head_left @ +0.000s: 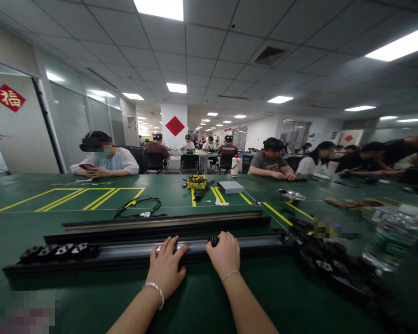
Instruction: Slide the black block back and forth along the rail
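A long black rail [135, 251] with a shiny channel lies crosswise in front of me. My left hand [167, 266] rests on the middle of the rail, its fingers spread and holding nothing. Just to the right, my right hand [225, 255] is closed around a small black part [214, 241] over the same rail; most of the part is hidden by the fingers. Several black blocks with white-marked tops [55, 251] sit in a row at the rail's left end. Behind it lies a second black rail [167, 222], parallel to the first.
Dark, blurred parts [334, 264] are heaped at the right, beside a water bottle [390, 239]. Farther back are a metal bowl [291, 195], a grey box [230, 187], a yellow item with cables [197, 181] and a black cable [139, 206]. Other people sit across the green table [90, 297].
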